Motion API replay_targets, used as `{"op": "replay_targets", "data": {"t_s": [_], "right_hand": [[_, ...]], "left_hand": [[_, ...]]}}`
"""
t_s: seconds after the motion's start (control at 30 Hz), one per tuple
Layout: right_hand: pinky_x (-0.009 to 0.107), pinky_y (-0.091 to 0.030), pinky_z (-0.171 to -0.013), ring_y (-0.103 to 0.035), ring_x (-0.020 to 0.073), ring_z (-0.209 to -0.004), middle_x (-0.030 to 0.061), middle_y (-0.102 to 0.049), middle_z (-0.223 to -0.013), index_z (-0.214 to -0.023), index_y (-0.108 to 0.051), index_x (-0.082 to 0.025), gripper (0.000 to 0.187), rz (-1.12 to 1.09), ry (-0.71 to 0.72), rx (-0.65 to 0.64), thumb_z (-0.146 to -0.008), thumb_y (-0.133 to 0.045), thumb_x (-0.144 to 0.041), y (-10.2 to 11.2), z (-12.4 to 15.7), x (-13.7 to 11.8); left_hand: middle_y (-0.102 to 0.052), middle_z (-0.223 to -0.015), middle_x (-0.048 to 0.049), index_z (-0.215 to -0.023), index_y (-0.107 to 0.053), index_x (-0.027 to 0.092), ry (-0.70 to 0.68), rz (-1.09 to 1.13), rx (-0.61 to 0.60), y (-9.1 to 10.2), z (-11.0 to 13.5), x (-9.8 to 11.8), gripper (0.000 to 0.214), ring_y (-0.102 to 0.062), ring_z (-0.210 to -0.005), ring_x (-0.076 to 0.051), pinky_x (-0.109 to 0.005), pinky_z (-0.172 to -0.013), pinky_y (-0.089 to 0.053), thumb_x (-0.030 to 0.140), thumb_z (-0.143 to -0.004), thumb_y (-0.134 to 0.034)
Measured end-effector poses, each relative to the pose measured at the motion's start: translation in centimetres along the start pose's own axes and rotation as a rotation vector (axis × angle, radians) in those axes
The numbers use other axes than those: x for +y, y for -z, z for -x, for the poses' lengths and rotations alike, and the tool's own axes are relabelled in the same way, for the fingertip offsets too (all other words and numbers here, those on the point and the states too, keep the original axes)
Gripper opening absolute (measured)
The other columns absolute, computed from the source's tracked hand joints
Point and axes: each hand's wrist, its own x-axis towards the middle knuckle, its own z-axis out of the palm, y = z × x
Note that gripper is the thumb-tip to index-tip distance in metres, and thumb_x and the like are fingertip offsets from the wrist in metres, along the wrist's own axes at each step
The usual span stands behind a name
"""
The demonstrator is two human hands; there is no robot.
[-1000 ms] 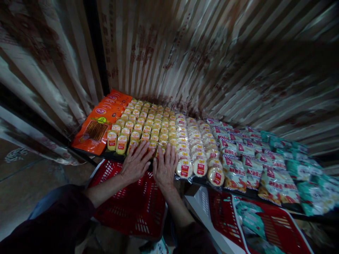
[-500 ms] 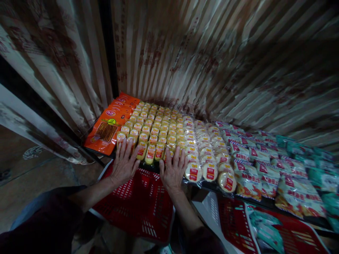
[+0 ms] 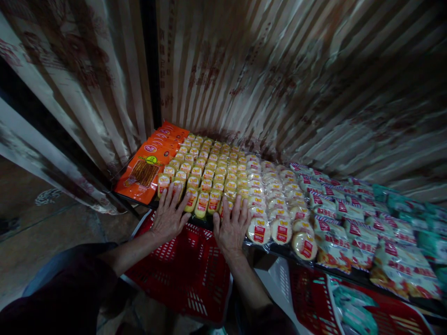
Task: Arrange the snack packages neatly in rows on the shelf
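Observation:
My left hand [image 3: 171,215] lies with fingers spread against the front of the small yellow wrapped cakes [image 3: 203,204], near their left end. Farther right, my right hand [image 3: 231,224] rests the same way, fingers apart, at the front of the yellow cakes' right-hand rows. Neither hand grasps anything. Just right of my right hand stand rows of round pale wrapped cakes [image 3: 259,231] with red labels. Left of my left hand lie overlapping orange snack packets [image 3: 141,173] with a window showing brown strips. The cakes under my fingers are partly hidden.
A red plastic basket [image 3: 181,274] sits below the shelf edge, between my arms. White-and-red snack bags [image 3: 331,237] and green packets [image 3: 431,244] fill the right side. Another red basket [image 3: 310,298] holds green packets. Striped, printed sheeting [image 3: 216,70] hangs behind; a dark post [image 3: 151,65] stands at left.
The view has shifted slightly, so the scene sits a little farther right and lower. Both hands keep about the same place on the cakes.

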Motion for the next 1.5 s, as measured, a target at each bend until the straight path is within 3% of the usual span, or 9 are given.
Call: {"op": "replay_targets", "data": {"t_s": [0.33, 0.57, 0.7, 0.83, 1.5], "right_hand": [[0.06, -0.025, -0.108, -0.014, 0.0359, -0.143, 0.0152, -0.014, -0.158, -0.149, -0.028, -0.022, 0.06, 0.002, -0.005, -0.008, -0.093, -0.049, -0.033, 0.2, -0.1, -0.1], [0.06, -0.024, -0.108, -0.014, 0.0354, -0.144, 0.0146, -0.012, -0.159, -0.149, -0.028, -0.023, 0.06, -0.013, -0.01, -0.019, -0.093, -0.048, -0.034, 0.1, 0.0, 0.0], [0.06, -0.025, -0.108, -0.014, 0.0348, -0.144, 0.0146, -0.012, -0.159, -0.149, -0.028, -0.023, 0.06, -0.018, -0.015, -0.018, -0.093, -0.047, -0.034, 0.1, 0.0, 0.0], [0.058, -0.024, -0.108, -0.015, 0.0347, -0.143, 0.0147, -0.013, -0.158, -0.148, -0.029, -0.022, 0.059, -0.013, -0.011, -0.018, -0.093, -0.047, -0.033, 0.2, 0.0, 0.0], [0.057, -0.022, -0.11, -0.015, 0.0334, -0.144, 0.0163, -0.017, -0.157, -0.145, -0.036, -0.019, 0.053, 0.016, -0.023, -0.04, -0.094, -0.046, -0.033, 0.4, -0.1, -0.1]], "left_hand": [[0.001, -0.158, -0.0142, -0.152, -0.01, 0.018, 0.004, 0.016, 0.0, 0.2, -0.7, 0.0, 0.07, -0.005, -0.144, -0.035, -0.057, -0.114, -0.016, 0.037, -0.095, -0.045], [0.0, -0.159, -0.0121, -0.151, -0.021, 0.024, -0.041, 0.023, -0.007, 0.3, -0.8, 0.5, 0.067, -0.008, -0.144, -0.035, -0.057, -0.115, -0.012, 0.04, -0.093, -0.05], [-0.01, -0.158, -0.0111, -0.148, -0.028, 0.028, -0.088, 0.016, -0.072, 0.2, -0.9, 1.5, 0.061, -0.012, -0.145, -0.031, -0.055, -0.115, -0.008, 0.04, -0.093, -0.051], [-0.018, -0.157, -0.0117, -0.148, -0.03, 0.026, -0.086, 0.016, -0.083, -0.1, -1.2, 2.0, 0.058, -0.015, -0.145, -0.029, -0.054, -0.116, -0.007, 0.035, -0.094, -0.048], [-0.014, -0.157, -0.0136, -0.148, -0.028, 0.021, -0.102, 0.045, -0.056, -1.2, -2.3, 3.1, 0.059, -0.013, -0.145, -0.03, -0.053, -0.116, -0.013, 0.037, -0.094, -0.047]]}}
